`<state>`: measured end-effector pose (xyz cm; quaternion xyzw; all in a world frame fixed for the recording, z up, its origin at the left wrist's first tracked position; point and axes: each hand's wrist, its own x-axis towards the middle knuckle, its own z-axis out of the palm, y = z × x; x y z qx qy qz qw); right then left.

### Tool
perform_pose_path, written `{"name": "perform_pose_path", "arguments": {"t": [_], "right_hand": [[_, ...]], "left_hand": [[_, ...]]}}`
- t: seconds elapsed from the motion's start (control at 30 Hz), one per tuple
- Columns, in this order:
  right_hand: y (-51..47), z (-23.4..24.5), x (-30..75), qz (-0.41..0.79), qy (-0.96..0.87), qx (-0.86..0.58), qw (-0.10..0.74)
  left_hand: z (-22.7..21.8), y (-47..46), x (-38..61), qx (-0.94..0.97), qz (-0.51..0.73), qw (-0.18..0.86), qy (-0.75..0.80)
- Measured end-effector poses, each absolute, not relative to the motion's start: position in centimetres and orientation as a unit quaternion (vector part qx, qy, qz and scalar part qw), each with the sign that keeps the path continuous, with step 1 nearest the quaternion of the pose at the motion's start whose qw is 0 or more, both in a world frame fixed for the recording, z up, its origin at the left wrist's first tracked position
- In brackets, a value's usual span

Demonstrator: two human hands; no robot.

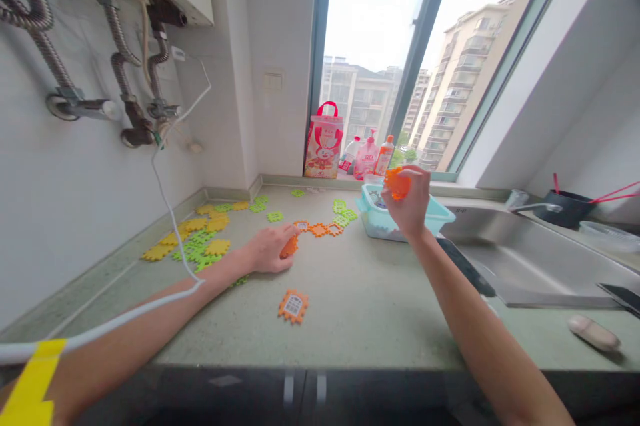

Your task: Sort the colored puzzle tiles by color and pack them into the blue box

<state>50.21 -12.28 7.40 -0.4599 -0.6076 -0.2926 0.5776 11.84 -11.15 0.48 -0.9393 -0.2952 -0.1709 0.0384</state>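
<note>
My left hand rests on the green counter, its fingers closed round an orange puzzle tile at the end of a short row of joined orange tiles. My right hand is raised above a light blue plastic tub and pinches another orange tile. A single orange tile with a white label lies nearer to me on the counter.
Yellow and green tiles are scattered along the left wall, and more green ones lie by the tub. A steel sink is at the right. A white cable hangs from the wall pipes. Bottles and a bag stand on the sill.
</note>
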Motion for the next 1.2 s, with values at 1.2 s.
{"name": "perform_pose_path", "arguments": {"t": [1.2], "right_hand": [[-19.3, -0.5, 34.8, 0.007, -0.973, -0.104, 0.207]], "left_hand": [[6.2, -8.4, 12.5, -0.652, -0.54, -0.458, -0.271]]}}
